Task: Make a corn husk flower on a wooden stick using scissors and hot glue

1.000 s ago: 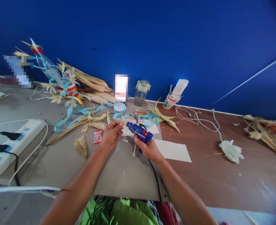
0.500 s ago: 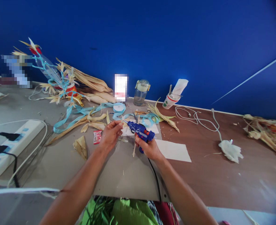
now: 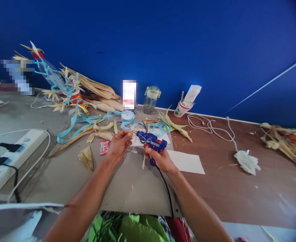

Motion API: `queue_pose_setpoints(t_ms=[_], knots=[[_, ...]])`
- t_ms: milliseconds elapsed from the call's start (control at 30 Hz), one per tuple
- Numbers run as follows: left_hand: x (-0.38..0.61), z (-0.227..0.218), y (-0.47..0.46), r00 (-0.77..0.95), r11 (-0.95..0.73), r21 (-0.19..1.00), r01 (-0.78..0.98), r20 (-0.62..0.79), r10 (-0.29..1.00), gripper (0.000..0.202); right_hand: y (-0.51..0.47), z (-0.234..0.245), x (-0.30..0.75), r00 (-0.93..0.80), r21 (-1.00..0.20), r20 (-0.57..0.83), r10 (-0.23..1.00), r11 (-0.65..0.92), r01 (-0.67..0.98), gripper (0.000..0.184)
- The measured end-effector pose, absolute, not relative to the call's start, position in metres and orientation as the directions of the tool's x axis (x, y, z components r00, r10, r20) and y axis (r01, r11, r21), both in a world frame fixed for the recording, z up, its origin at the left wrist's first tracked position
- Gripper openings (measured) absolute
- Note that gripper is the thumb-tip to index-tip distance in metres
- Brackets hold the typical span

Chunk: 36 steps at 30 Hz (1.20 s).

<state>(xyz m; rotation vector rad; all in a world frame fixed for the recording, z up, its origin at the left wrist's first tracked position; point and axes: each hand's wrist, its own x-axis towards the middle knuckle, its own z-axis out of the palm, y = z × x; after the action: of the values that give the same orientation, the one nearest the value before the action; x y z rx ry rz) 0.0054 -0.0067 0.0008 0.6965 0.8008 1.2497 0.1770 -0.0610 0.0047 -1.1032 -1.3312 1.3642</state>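
Observation:
My right hand (image 3: 160, 159) grips a blue glue gun (image 3: 151, 141) with a black cord (image 3: 166, 191) running back to me. Its nozzle points left at my left hand (image 3: 118, 146). That hand is closed in a pinch on a small pale piece, too small to name, right at the nozzle tip. A thin wooden stick (image 3: 144, 160) hangs down between the two hands. Both hands hover over the grey table (image 3: 128, 188), in front of light blue ribbon (image 3: 87, 121) and dried corn husks (image 3: 97, 129).
A white power strip (image 3: 14, 149) with black plugs lies at the left. At the back stand a glass jar (image 3: 151, 99), a paper cup (image 3: 183, 107) and a husk bundle (image 3: 92, 87). White paper (image 3: 187, 162), a white cable (image 3: 213, 129) and more husks (image 3: 286, 141) lie on the right.
The glue gun and my right hand have shifted slightly up and right, tilting the gun. My left hand has risen a little and stays pinched at the nozzle.

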Motion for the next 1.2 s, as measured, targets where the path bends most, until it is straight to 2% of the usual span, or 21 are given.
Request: queue_pose_setpoints(t_ms=[167,333,467,633,800,1200], knots=[[0.0062,0.0037,-0.0075,0.111,0.192,0.825,-0.531,-0.157,0.981,0.019,-0.0639,0.0077,0.1768,-0.173,-0.992,-0.034,0.984,-0.013,0.123,0.022],[0.0061,0.0046,-0.0077,0.113,0.197,0.817,-0.542,-0.161,0.980,0.019,-0.0662,0.0078,0.1758,-0.149,-0.974,0.016,0.989,0.050,0.223,0.018],[0.0053,0.0039,-0.0080,0.120,0.200,0.808,-0.554,-0.160,0.980,0.018,-0.0665,0.0062,0.1763,-0.120,-0.919,0.158,0.980,0.190,0.345,0.017],[0.0047,0.0047,-0.0085,0.112,0.217,0.796,-0.565,-0.186,0.976,0.018,-0.0644,0.0083,0.1785,-0.220,-0.742,0.361,0.907,0.421,0.522,0.013],[0.0040,0.0040,-0.0078,0.119,0.204,0.796,-0.570,-0.166,0.979,0.017,-0.0642,0.0105,0.1788,-0.228,-0.704,0.390,0.892,0.449,0.551,0.011],[0.0047,0.0056,-0.0085,0.124,0.201,0.810,-0.550,-0.159,0.979,0.018,-0.0636,0.0085,0.1798,-0.204,-0.741,0.375,0.904,0.425,0.520,0.013]])
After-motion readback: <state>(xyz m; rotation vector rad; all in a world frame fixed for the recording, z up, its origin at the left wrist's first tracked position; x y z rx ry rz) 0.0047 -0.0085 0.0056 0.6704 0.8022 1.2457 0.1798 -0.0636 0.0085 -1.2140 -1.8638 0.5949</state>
